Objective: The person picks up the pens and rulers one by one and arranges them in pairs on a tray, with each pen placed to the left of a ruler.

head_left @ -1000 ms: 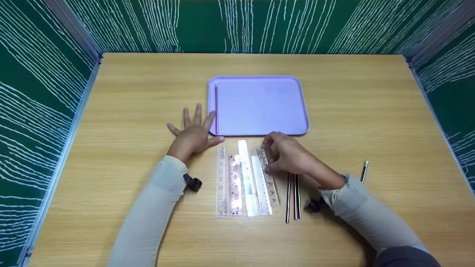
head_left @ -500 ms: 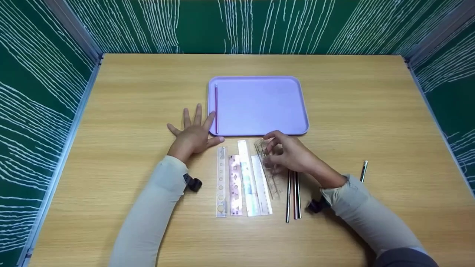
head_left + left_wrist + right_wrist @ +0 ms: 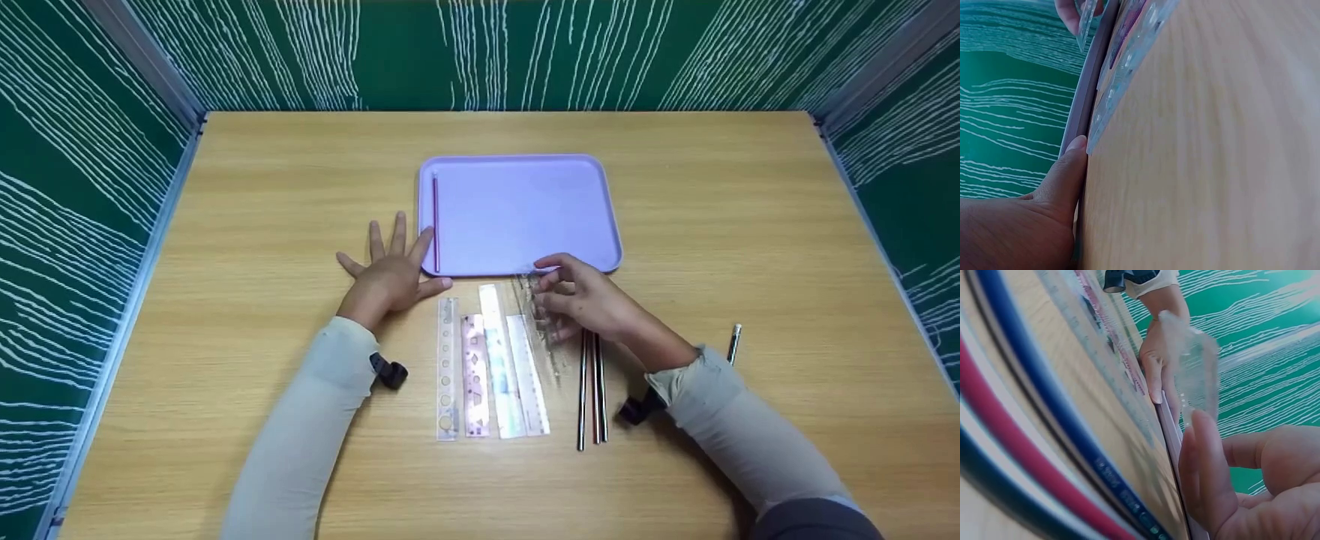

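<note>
The clear ruler (image 3: pixel 1199 371) is in the right hand (image 3: pixel 589 304), and it seems lifted above the worktop (image 3: pixel 750 225). I think it could turn or slip, because its plastic looks smooth and the grip is nearer to the end by the tray (image 3: pixel 525 217), so the longer part is without support; this part could also knock the neighbouring ruler (image 3: pixel 529 375) or the pencils (image 3: pixel 581 405) close by. The ruler runs along the left side of the fingers, whose tips hold it in a narrow pinch; its lower end is blurred. The left hand (image 3: pixel 390 277) is spread wide at the tray's near left corner.
</note>
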